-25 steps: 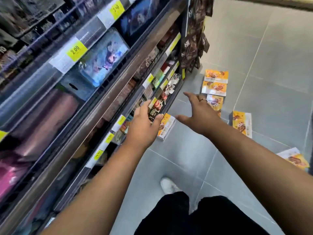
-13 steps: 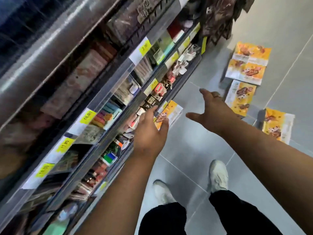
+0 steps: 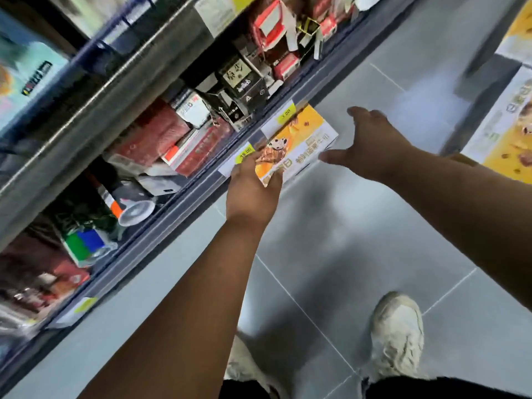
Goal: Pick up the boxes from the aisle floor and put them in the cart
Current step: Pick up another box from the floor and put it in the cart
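Orange-and-white box (image 3: 299,139) sits on the floor (image 3: 331,254) against the bottom shelf (image 3: 172,220) rail. My left hand (image 3: 253,194) meets its near end, fingers hidden behind it; I cannot tell whether they grip. My right hand (image 3: 371,142) is spread wide just beside it. Step in hand, as I judge it: grasping. Next: close both hands, lift; cart not in view

Grey floor tiles (image 3: 331,254) w/ thin pale grout lines under you. On your left, metal shelving (image 3: 121,90) runs diag., packed w/ mixed goods (image 3: 161,133), yellow price tags (image 3: 286,113) along its rails. Even light.
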Demonstrator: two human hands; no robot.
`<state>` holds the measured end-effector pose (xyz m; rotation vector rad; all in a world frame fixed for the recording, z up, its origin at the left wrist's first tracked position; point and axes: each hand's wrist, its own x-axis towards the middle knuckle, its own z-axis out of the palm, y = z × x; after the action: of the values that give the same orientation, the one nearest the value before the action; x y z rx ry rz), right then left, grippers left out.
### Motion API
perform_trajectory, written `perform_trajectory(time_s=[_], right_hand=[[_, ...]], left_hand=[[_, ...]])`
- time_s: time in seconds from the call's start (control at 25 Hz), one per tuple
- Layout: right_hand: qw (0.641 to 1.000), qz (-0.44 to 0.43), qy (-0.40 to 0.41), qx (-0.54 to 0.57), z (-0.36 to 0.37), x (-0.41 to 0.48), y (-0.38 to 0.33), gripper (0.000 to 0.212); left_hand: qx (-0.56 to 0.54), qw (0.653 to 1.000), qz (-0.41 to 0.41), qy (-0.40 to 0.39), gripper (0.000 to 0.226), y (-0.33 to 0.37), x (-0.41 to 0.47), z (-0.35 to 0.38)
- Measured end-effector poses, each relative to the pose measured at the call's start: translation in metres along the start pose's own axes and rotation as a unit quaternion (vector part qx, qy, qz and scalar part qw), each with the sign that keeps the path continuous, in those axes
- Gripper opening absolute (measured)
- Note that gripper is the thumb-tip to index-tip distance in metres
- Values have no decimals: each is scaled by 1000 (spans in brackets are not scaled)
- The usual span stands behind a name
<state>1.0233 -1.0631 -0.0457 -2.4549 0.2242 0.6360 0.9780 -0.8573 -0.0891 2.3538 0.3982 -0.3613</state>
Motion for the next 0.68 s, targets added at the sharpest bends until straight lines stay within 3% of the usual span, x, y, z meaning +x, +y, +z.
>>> perform_trajectory(time_s=[0.16,0.28,0.44,0.6,0.68], right_hand=[[993,-86,-16,-83,48,73,30,86],[986,-86,-44,-135,75,123,53,93],[987,-86,-75,-116,105,152,64,93],[990,-65,-79,-95,103,137,85,130],[989,-38,-101,-105,102,126,98,137]], left_hand=[[12,996,-90,-18,57,-49,37,50],[-62,989,-122,-63,66,-65,57,80],[-72,984,-158,-46,76,-71,83,102],[-11,986,-153,-63,92,-74,48,102],[11,985,-154,-75,101,-74,34,103]])
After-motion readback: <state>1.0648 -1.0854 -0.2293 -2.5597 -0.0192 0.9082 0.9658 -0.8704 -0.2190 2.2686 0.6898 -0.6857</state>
